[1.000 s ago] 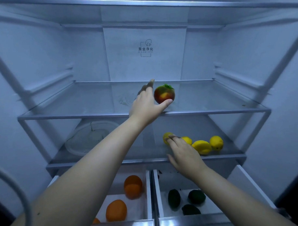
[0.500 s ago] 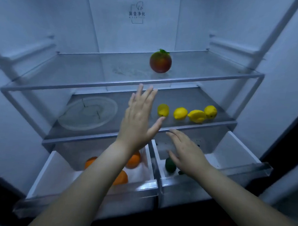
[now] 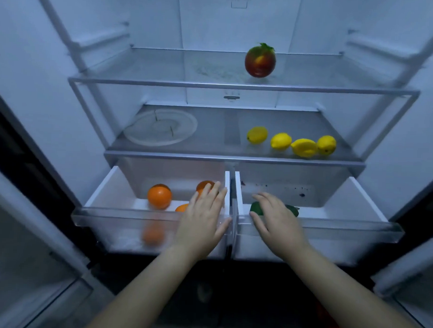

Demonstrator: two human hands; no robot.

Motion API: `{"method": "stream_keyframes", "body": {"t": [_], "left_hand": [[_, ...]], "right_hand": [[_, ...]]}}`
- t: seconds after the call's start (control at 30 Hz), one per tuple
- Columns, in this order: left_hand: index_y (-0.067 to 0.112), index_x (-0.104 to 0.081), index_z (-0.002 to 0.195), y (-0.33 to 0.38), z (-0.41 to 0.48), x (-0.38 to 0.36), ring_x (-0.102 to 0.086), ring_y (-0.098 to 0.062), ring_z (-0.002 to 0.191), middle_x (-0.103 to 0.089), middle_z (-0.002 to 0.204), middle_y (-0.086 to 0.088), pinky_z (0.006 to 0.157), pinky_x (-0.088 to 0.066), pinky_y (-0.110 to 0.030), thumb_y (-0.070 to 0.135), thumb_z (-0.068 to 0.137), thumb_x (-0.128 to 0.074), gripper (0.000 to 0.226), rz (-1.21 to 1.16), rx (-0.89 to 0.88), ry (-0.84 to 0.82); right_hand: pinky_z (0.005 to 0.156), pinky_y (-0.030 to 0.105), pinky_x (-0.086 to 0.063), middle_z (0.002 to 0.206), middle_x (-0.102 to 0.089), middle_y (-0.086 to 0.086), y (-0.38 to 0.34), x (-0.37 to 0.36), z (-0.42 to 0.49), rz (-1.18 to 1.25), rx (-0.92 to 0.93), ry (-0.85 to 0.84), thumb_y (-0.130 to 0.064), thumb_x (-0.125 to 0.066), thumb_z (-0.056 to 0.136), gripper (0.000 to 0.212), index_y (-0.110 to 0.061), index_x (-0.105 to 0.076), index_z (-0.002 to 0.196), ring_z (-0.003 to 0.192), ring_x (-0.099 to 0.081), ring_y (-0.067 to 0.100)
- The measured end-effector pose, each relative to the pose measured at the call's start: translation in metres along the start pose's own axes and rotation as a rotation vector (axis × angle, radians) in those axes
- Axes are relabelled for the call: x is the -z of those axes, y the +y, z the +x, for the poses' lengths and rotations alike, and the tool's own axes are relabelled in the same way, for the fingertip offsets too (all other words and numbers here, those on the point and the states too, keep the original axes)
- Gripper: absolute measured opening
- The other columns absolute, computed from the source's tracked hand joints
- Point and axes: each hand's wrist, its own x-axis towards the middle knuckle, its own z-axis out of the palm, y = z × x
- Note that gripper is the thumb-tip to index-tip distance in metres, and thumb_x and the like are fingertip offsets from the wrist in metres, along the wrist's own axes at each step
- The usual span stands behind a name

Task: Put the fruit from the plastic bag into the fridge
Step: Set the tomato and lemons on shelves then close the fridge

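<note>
My left hand (image 3: 203,219) has its fingers (image 3: 213,193) spread and flat, gripping nothing, the palm over the front lip of the left drawer (image 3: 125,217). My right hand (image 3: 276,221) is the same, loose and empty, over the front of the right drawer (image 3: 355,227); I cannot tell whether either palm actually touches the plastic.

Past the left fingertips sit 3 oranges (image 3: 159,195), one mostly hidden by the hand. Past the right ones lie dark green fruit (image 3: 292,210), too covered for me to count or name. Above, 4 lemons (image 3: 281,141) stand in a loose row on the lower glass shelf (image 3: 211,141), well apart from a cracked clear plate (image 3: 160,127). 1 red fruit with a green top (image 3: 260,61) sits alone on the upper shelf (image 3: 165,66).

I judge all of it light, firm and round, so it rolls easily on glass. I would cup each piece around its widest part, not pinch it. The plastic bag is out of view.
</note>
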Motion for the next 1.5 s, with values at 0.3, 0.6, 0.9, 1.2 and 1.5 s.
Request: {"method": "stream_keyframes", "body": {"t": [0.3,0.6,0.9,1.2,1.5], "left_hand": [[0.011,-0.041,0.141,0.029,-0.045,-0.025,-0.035,-0.029,0.137,-0.038,0.148,-0.011,0.114,-0.022,-0.044,0.046,0.088,-0.035,0.064,0.17,0.101,-0.034],[0.018,-0.021,0.149,0.031,-0.062,-0.033,-0.022,-0.027,0.142,-0.023,0.155,-0.01,0.114,-0.02,-0.045,0.039,0.09,-0.05,0.069,0.188,0.111,-0.009],[0.015,-0.013,0.149,0.042,-0.06,-0.046,-0.024,-0.035,0.141,-0.024,0.153,-0.017,0.112,-0.026,-0.05,0.041,0.083,-0.062,0.086,0.239,0.181,0.049],[0.019,-0.002,0.151,0.035,-0.057,-0.063,-0.017,-0.036,0.142,-0.017,0.155,-0.017,0.108,-0.017,-0.065,0.052,0.088,-0.044,0.083,0.313,0.199,0.108],[0.018,0.003,0.151,0.037,-0.04,-0.072,-0.015,-0.037,0.142,-0.014,0.155,-0.017,0.106,-0.017,-0.068,0.054,0.087,-0.044,0.087,0.267,0.208,0.139]], "right_hand": [[0.115,0.035,-0.011,0.141,-0.047,0.008,0.002,-0.016,-0.044,-0.217,0.098,0.003,-0.046,-0.031,0.092,0.059,-0.012,-0.041,0.139,0.134,-0.039,0.025],[0.116,0.038,-0.011,0.147,-0.039,0.011,0.002,-0.025,-0.061,-0.19,0.118,0.116,-0.021,-0.042,0.094,0.05,-0.014,-0.035,0.143,0.138,-0.032,0.028],[0.116,0.038,-0.015,0.144,-0.044,0.011,0.001,-0.035,-0.058,-0.143,0.098,0.206,0.011,-0.066,0.07,0.08,-0.015,-0.041,0.141,0.136,-0.034,0.027],[0.113,0.041,-0.024,0.141,-0.047,0.01,0.011,-0.046,-0.053,-0.118,0.152,0.273,0.013,-0.072,0.065,0.084,-0.015,-0.043,0.139,0.134,-0.038,0.027],[0.114,0.036,-0.014,0.138,-0.049,0.011,0.011,-0.044,-0.029,-0.063,0.102,0.305,0.018,-0.068,0.064,0.082,-0.016,-0.047,0.136,0.132,-0.04,0.028]]}}
